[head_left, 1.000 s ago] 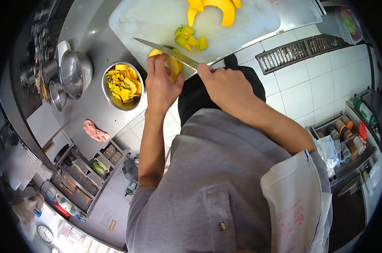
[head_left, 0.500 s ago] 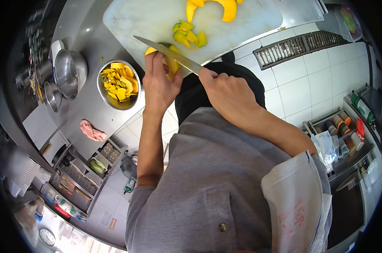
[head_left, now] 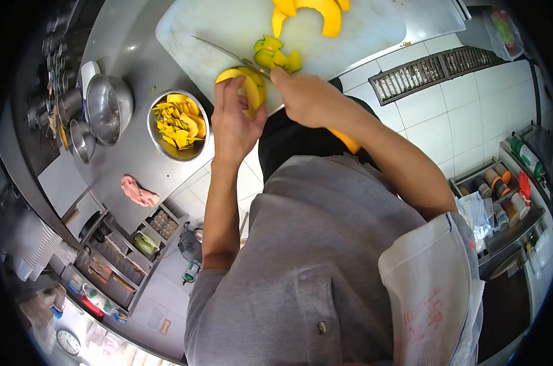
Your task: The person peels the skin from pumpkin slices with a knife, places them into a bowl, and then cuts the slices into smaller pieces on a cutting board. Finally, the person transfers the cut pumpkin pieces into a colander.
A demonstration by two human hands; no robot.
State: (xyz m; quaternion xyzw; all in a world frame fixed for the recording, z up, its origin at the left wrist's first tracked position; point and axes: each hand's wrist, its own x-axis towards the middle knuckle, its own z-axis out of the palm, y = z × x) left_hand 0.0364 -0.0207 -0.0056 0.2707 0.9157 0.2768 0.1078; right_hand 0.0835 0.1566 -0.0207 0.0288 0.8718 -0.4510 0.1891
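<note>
My left hand (head_left: 235, 122) is closed on a curved pumpkin wedge (head_left: 253, 91), yellow with some green rind, at the near edge of the white cutting board (head_left: 209, 39). In my right hand (head_left: 307, 100) is a kitchen knife (head_left: 224, 52), its blade pointing up and left and passing close over the far side of the wedge. Several green-and-yellow rind pieces (head_left: 279, 60) lie on the board beyond the knife. Larger pumpkin wedges (head_left: 328, 15) rest farther up the board. A yellow-orange end of something (head_left: 348, 141) shows under my right wrist.
A steel bowl (head_left: 154, 137) of cut pumpkin pieces stands left of the board on the steel counter (head_left: 121, 165). Empty metal bowls (head_left: 104, 113) sit farther left, and a pink cloth-like or meaty piece (head_left: 139, 191) lies nearer. A floor drain grate (head_left: 435, 72) is at right.
My right hand and the knife have moved up and left, the blade shifting toward the wedge's far side. More of the wedge shows. The yellow-orange end under my right wrist has come into view.
</note>
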